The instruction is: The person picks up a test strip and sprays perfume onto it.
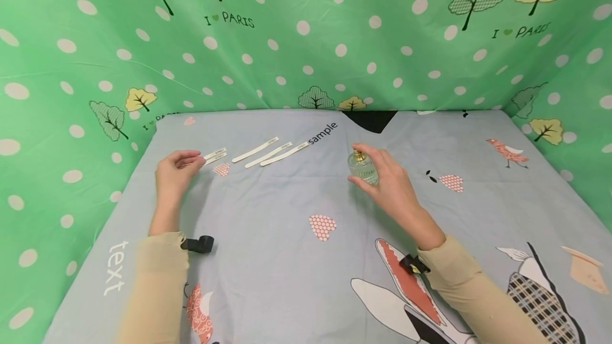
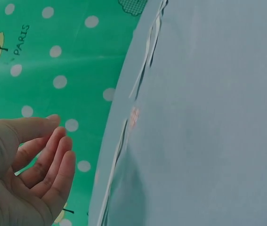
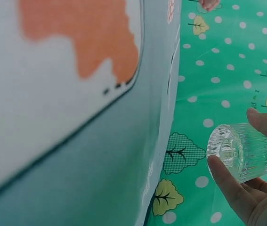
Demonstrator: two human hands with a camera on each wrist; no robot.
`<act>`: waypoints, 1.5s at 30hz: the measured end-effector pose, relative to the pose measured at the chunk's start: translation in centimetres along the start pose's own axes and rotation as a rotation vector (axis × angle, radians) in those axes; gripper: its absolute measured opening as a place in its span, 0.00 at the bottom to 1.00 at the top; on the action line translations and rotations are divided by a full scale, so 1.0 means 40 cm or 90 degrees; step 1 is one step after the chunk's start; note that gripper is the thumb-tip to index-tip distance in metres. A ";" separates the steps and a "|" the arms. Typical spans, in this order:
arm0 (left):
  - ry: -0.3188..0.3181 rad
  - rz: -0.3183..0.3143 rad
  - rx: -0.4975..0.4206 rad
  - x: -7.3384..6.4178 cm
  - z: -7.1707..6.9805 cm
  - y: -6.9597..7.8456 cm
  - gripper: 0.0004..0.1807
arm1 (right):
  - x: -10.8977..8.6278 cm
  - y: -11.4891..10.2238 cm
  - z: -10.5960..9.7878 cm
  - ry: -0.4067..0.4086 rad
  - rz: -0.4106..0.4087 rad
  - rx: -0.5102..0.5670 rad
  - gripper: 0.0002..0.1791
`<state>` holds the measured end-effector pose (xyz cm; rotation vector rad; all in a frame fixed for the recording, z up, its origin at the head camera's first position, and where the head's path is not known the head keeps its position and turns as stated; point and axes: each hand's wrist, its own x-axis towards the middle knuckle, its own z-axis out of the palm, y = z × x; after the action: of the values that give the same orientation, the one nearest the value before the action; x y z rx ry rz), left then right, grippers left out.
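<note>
From the head view, the right hand (image 1: 389, 182) holds a small ribbed glass bottle (image 1: 363, 169) with a gold top just above the tabletop (image 1: 287, 259) — its grip wrapped around the glass. The left hand (image 1: 173, 174) pinches a paper strip (image 1: 214, 155); three more strips (image 1: 268, 153) lie near it. The left wrist view shows relaxed fingers (image 2: 53, 160). The right wrist view shows the bottle (image 3: 241, 151) between thumb and fingers.

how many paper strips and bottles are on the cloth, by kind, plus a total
paper strips: 5, two at the left hand, three lying further right
glass bottle: 1, held in the right hand
total: 6
</note>
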<state>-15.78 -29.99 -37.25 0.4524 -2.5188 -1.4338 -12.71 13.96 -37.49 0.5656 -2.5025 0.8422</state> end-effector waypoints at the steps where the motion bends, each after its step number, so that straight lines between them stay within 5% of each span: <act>1: -0.001 0.006 -0.008 -0.002 0.005 0.004 0.20 | 0.001 0.001 -0.001 0.000 0.001 0.000 0.39; 17: -0.062 0.052 -0.064 -0.037 0.089 0.063 0.20 | 0.008 -0.004 -0.025 0.014 0.032 0.040 0.40; 25: -0.099 0.075 -0.062 -0.036 0.169 0.100 0.18 | 0.019 -0.014 -0.049 0.031 0.027 0.043 0.41; 35: -0.165 0.056 0.056 -0.022 0.252 0.108 0.17 | 0.012 -0.027 -0.059 0.028 0.010 0.043 0.41; 45: -0.167 0.050 0.148 -0.009 0.293 0.111 0.16 | 0.001 -0.013 -0.062 0.014 0.013 0.045 0.41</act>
<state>-19.98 -18.37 -39.34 0.2090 -2.8916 -1.2488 -11.79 15.17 -35.45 0.5526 -2.4705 0.9429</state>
